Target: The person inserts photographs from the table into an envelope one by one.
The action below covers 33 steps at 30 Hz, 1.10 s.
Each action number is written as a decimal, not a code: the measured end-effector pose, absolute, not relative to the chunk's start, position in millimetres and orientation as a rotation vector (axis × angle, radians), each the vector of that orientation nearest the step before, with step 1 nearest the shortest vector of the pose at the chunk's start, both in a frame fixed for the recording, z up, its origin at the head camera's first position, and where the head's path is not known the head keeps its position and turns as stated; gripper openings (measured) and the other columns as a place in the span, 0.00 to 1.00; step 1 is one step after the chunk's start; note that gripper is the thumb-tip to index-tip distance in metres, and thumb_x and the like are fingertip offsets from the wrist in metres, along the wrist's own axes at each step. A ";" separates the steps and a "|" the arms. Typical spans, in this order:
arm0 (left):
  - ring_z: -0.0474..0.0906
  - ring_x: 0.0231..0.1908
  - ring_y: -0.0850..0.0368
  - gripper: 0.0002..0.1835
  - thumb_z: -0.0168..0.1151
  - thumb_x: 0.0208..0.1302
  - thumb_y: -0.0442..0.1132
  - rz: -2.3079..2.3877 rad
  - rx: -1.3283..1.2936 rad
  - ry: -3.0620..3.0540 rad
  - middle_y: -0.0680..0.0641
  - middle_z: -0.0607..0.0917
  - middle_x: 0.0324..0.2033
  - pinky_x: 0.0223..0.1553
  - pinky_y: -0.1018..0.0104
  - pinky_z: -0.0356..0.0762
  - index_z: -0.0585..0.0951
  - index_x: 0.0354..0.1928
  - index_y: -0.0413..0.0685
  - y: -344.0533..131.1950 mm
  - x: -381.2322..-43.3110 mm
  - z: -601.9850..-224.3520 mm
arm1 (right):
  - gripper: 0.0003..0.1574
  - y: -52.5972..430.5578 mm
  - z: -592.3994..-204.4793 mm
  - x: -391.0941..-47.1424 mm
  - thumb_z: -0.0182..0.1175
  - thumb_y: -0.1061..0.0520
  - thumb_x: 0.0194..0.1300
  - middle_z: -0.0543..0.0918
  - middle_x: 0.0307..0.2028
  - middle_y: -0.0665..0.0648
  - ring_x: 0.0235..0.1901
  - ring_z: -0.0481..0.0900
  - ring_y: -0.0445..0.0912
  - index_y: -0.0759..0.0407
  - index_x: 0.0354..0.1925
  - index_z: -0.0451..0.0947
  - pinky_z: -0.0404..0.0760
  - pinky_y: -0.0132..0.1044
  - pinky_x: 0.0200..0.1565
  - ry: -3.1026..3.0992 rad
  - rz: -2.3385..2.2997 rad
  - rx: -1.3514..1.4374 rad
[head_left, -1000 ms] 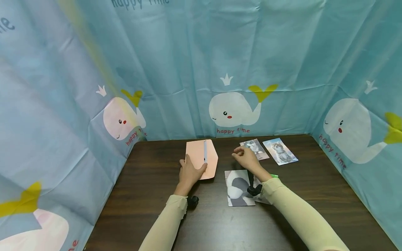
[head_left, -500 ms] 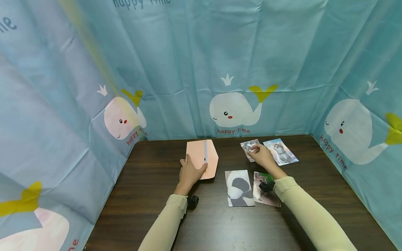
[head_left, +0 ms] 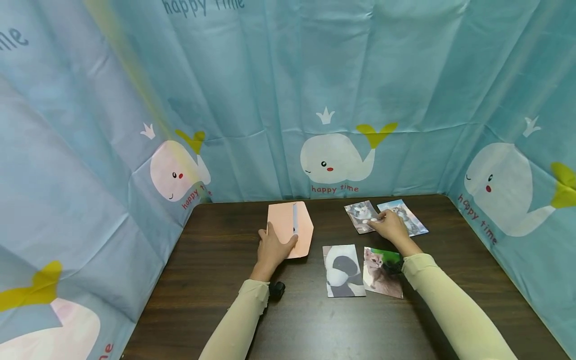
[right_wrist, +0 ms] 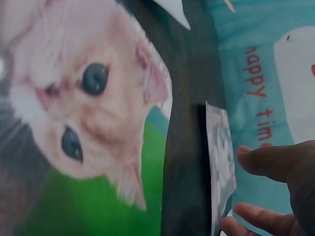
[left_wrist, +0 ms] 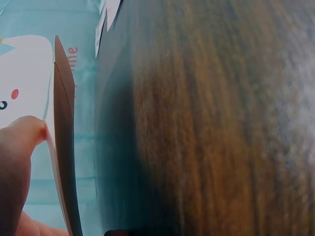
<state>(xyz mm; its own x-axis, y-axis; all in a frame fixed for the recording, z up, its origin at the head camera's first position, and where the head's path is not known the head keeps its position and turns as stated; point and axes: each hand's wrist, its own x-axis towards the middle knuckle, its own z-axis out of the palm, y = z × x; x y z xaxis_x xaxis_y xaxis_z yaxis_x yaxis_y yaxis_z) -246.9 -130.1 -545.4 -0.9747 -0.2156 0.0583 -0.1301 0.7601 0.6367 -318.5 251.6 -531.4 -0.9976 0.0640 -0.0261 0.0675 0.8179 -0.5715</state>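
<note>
My left hand [head_left: 270,250] grips a pale pink envelope [head_left: 281,217] by its near left part, the thumb lying on its face. In the left wrist view the envelope [left_wrist: 64,132] shows edge-on, and the thumb [left_wrist: 22,142] presses its face. My right hand [head_left: 392,229] is over the gap between two kitten picture cards at the back right: a grey kitten card [head_left: 357,211] and a blue-bordered kitten card [head_left: 416,226], partly covered by the hand. Its fingertips are at the grey kitten card's right edge; in the right wrist view thumb and fingers stand apart beside that card [right_wrist: 222,157].
Nearer me lie a grey-and-white picture card [head_left: 343,272] and a pinkish kitten card [head_left: 378,275] with a green corner, beneath the right wrist. The dark wooden table [head_left: 202,280] meets a blue whale-print curtain [head_left: 252,165] at its back and sides.
My right hand has moved rightward across the grey kitten card towards the blue-bordered one. The grey kitten card has turned, its near end swinging left. My left hand and the envelope have stayed put.
</note>
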 end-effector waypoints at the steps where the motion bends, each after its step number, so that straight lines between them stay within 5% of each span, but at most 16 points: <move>1: 0.82 0.45 0.26 0.63 0.72 0.63 0.67 -1.008 0.276 -2.826 0.23 0.65 0.65 0.52 0.37 0.82 0.54 0.84 0.34 -129.9 -247.1 -545.8 | 0.38 252.6 -532.1 -319.0 0.70 0.41 0.71 0.83 0.57 0.75 0.55 0.82 0.70 0.72 0.61 0.79 0.80 0.64 0.52 2.994 -0.926 0.116; 7: 0.82 0.47 0.26 0.63 0.72 0.62 0.67 -0.994 0.271 -2.832 0.23 0.66 0.64 0.52 0.36 0.82 0.55 0.84 0.33 -129.4 -247.1 -547.6 | 0.39 254.1 -533.9 -321.4 0.71 0.41 0.69 0.80 0.58 0.76 0.56 0.79 0.71 0.73 0.59 0.78 0.79 0.65 0.52 2.988 -0.892 0.156; 10: 0.82 0.47 0.26 0.63 0.72 0.62 0.68 -1.000 0.276 -2.833 0.23 0.65 0.65 0.52 0.36 0.82 0.54 0.84 0.34 -129.7 -247.0 -547.5 | 0.35 253.3 -534.6 -322.6 0.73 0.40 0.68 0.82 0.50 0.73 0.46 0.81 0.66 0.71 0.50 0.80 0.79 0.60 0.43 2.983 -0.876 0.179; 13: 0.82 0.47 0.26 0.63 0.72 0.63 0.68 -0.999 0.279 -2.831 0.23 0.65 0.65 0.52 0.36 0.82 0.55 0.84 0.34 -129.4 -247.7 -548.5 | 0.32 252.1 -535.5 -324.0 0.74 0.38 0.66 0.78 0.38 0.66 0.35 0.75 0.58 0.64 0.31 0.76 0.73 0.52 0.35 2.965 -0.854 0.210; 18: 0.82 0.47 0.25 0.63 0.71 0.63 0.68 -0.988 0.283 -2.835 0.23 0.66 0.65 0.51 0.36 0.82 0.54 0.84 0.34 -128.9 -248.4 -550.2 | 0.37 250.6 -536.5 -324.0 0.75 0.35 0.64 0.78 0.40 0.67 0.40 0.77 0.63 0.54 0.18 0.66 0.73 0.57 0.39 2.944 -0.829 0.217; 24: 0.81 0.49 0.25 0.63 0.71 0.63 0.68 -1.010 0.294 -2.834 0.23 0.65 0.66 0.53 0.36 0.81 0.54 0.85 0.34 -129.2 -247.9 -548.2 | 0.35 249.8 -539.3 -326.3 0.74 0.35 0.64 0.73 0.62 0.80 0.62 0.70 0.77 0.68 0.38 0.83 0.71 0.74 0.55 2.918 -0.850 0.214; 28: 0.81 0.51 0.25 0.64 0.71 0.63 0.68 -1.019 0.295 -2.841 0.23 0.64 0.67 0.55 0.36 0.81 0.53 0.85 0.35 -129.5 -247.6 -546.5 | 0.44 249.2 -539.9 -327.1 0.74 0.36 0.63 0.72 0.64 0.80 0.64 0.69 0.77 0.74 0.55 0.79 0.69 0.75 0.58 2.921 -0.872 0.227; 33: 0.81 0.52 0.25 0.64 0.71 0.63 0.68 -1.027 0.306 -2.847 0.24 0.64 0.68 0.56 0.36 0.81 0.52 0.85 0.35 -130.1 -247.8 -546.9 | 0.46 246.8 -539.3 -325.0 0.76 0.38 0.62 0.73 0.61 0.77 0.63 0.70 0.77 0.73 0.57 0.72 0.68 0.74 0.60 2.915 -0.915 0.252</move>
